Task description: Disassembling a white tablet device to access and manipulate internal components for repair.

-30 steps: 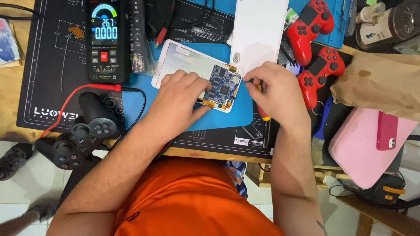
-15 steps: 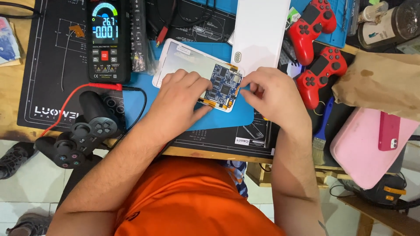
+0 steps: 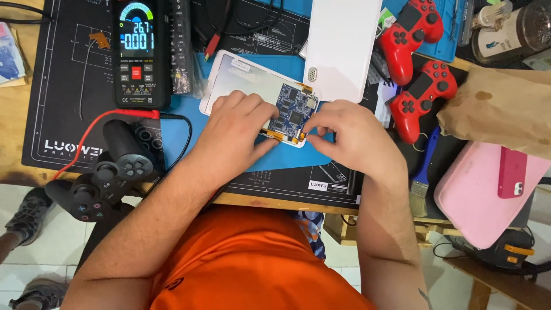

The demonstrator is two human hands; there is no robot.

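The opened white tablet [image 3: 244,80] lay face down on the blue mat [image 3: 298,155] near the middle of the bench [image 3: 17,115], its blue circuit board [image 3: 294,112] bare at the near corner; the left hand [image 3: 238,129] pressed flat over the tablet's lower edge, fingers curled loosely and steadying it rather than gripping; the right hand [image 3: 350,135] had thumb and forefinger pinched together at the board's lower right edge, beside the small orange flex connectors, though whether anything lay between the fingertips could not be told; the step in hand seemed to be fine work on a connector or a fastener at that corner; the next move would probably call for a light, exact touch while the left hand held the tablet from sliding; the removed white back cover [image 3: 344,46] rested just beyond, a multimeter [image 3: 136,51] stood to the left, a black game controller [image 3: 109,172] and two red controllers [image 3: 422,63] flanked the work.
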